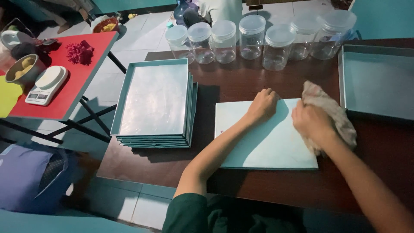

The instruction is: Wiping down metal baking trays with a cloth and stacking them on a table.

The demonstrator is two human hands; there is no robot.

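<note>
Eyes on the flat pale-blue tray [263,142] lying bottom-up in the middle of the dark wooden table [241,82], and everything else sits around it. The left hand [262,105] is planted on the tray's far edge, fingers curled under into a loose fist, knuckles pressing down, gripping nothing. Over on the tray's right edge, the right hand [311,122] is clenched around a crumpled beige cloth [334,114], the rag bunched up beneath and beyond the palm and spilling just past the tray's right side onto the table. Just left of the tray, a neat stack of matching trays [155,101] rests with open sides up, the top one catching a dull shine. To the right of the tray, near but apart, lies another upturned tray [379,82], its raised rim plain to see. Beyond the tray, along the table's far side, a row of clear plastic jars [254,39] with lids stands upright. Well off to the left of the tray, a red folding table [82,82] carries a white kitchen scale [46,85], a metal bowl [23,69] and a clump of something red [79,52].
</note>
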